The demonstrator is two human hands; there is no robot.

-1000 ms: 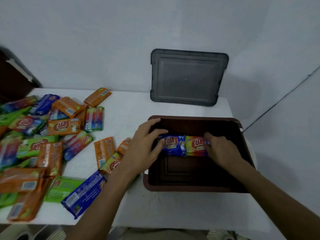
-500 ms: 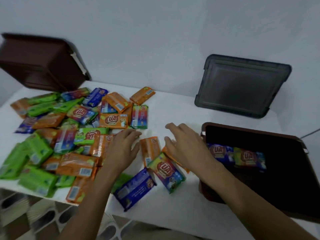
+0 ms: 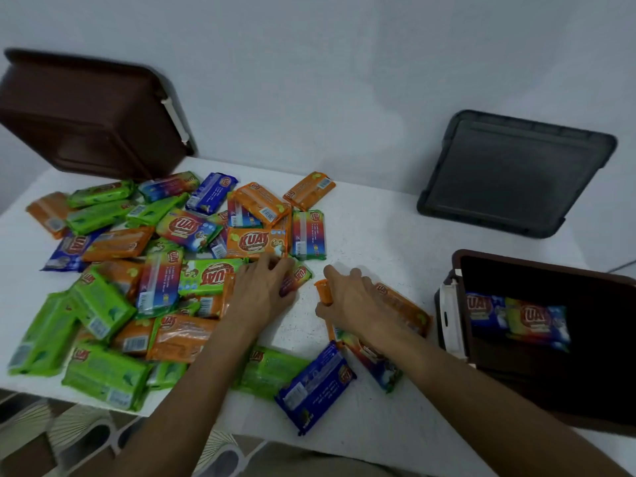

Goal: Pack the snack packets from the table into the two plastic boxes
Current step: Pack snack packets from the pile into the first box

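Several snack packets (image 3: 256, 242), green, orange, blue and rainbow, lie heaped on the left half of the white table (image 3: 378, 228). My left hand (image 3: 263, 290) lies at the heap's right edge, fingers curled over a rainbow packet (image 3: 298, 275). My right hand (image 3: 354, 301) grips an orange packet (image 3: 323, 292) on the table, with another orange packet (image 3: 404, 309) just to its right. The open brown box (image 3: 550, 265) at the right holds a blue packet (image 3: 483, 309) and a rainbow packet (image 3: 537, 321) side by side. A second brown box (image 3: 86, 115) stands tipped at the back left.
A dark grey lid (image 3: 516, 173) leans against the wall behind the open box. A blue packet (image 3: 315, 387) and a green packet (image 3: 272, 370) lie near the table's front edge between my forearms. A white latch (image 3: 451, 321) hangs on the open box's left side.
Both hands left the open box and moved left to the loose packets. The view swung left. My left hand now covers a rainbow packet and my right hand has closed on an orange one.
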